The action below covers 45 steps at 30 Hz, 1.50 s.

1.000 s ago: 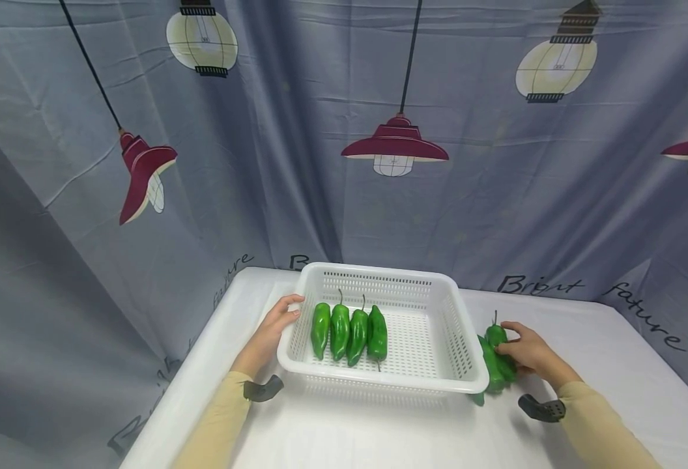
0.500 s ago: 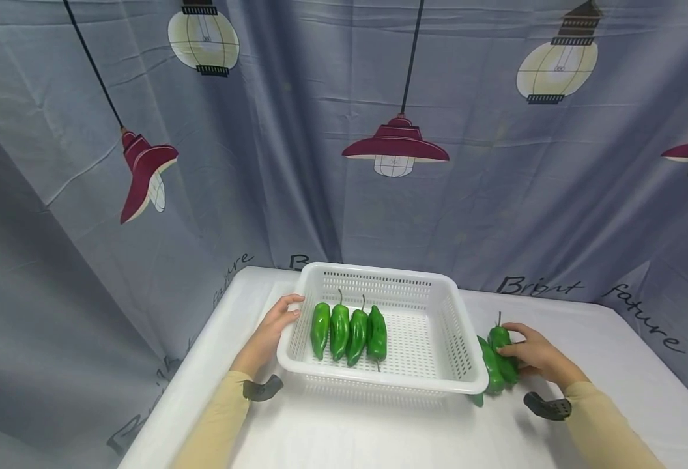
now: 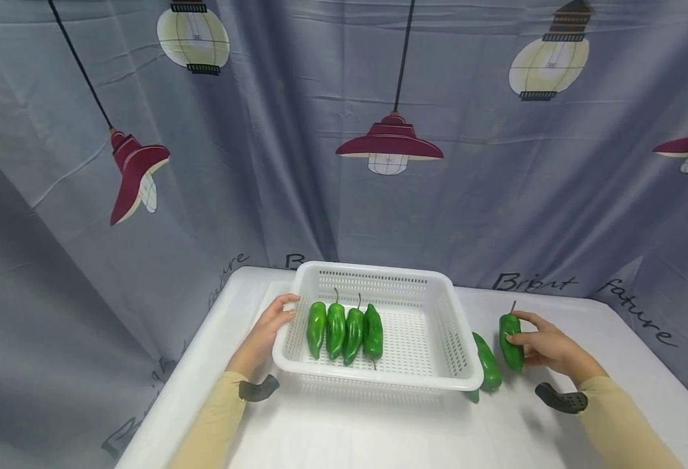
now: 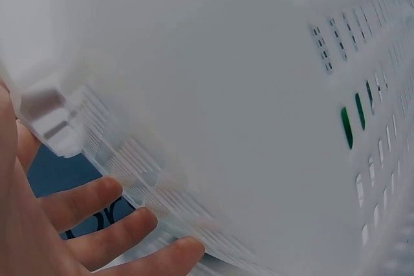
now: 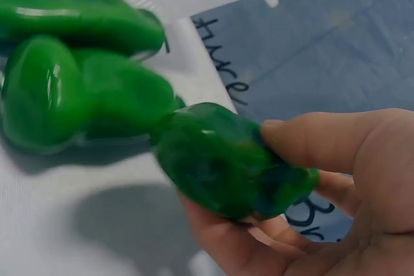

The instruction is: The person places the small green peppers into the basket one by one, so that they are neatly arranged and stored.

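In the head view my right hand (image 3: 552,345) pinches a green pepper (image 3: 511,342) between thumb and fingers, its thin stem pointing up. The right wrist view shows this held pepper (image 5: 217,159) just above the white surface, casting a shadow. More green peppers (image 3: 487,365) lie against the basket's right side, partly hidden by its rim. My left hand (image 3: 268,329) rests at the left end of the white perforated basket (image 3: 379,378), and the left wrist view shows its extended fingers (image 4: 116,240) along the basket's edge. Several green peppers (image 3: 335,331) stand in a row inside the basket's left half.
The basket sits on a white-covered table (image 3: 402,430). Behind it hangs a grey-blue curtain (image 3: 297,163) printed with lamps and lettering. Both forearms wear dark wrist bands (image 3: 561,398) over pale yellow sleeves.
My right hand has moved right with the pepper, drawing it away from the other peppers beside the basket. My left hand stays at the basket; the head view shifts slightly.
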{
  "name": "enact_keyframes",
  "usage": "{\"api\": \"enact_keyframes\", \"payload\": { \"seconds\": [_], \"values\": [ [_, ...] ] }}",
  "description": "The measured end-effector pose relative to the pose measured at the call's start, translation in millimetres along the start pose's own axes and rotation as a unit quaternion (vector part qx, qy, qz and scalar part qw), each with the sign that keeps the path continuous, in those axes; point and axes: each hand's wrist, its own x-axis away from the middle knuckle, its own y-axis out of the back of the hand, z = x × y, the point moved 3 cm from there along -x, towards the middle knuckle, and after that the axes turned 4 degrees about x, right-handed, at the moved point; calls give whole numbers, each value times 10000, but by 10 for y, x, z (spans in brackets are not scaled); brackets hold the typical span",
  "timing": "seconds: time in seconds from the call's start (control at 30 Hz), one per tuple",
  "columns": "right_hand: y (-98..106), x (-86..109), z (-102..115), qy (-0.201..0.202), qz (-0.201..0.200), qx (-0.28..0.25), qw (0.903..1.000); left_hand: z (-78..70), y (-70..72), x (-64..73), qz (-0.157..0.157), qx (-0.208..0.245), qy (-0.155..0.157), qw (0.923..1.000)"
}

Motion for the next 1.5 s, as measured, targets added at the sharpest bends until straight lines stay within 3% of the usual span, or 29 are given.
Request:
{"api": "enact_keyframes", "payload": {
  "seconds": [0.33, 0.77, 1.2, 1.5],
  "values": [
    [-40, 80, 273, 375, 197, -220, 9989, 2, 21, 26, -5, -96, 9, 10000],
    [-181, 168, 908, 811, 333, -401, 9953, -7, 41, 28, -104, -121, 34, 9999],
    [-580, 109, 1381, 967, 520, -546, 9925, 16, 34, 22, -80, -144, 14, 9999],
    [-904, -76, 1538, 913, 696, -456, 9923, -17, 3, 22, 18, -69, 14, 10000]
  ]
}}
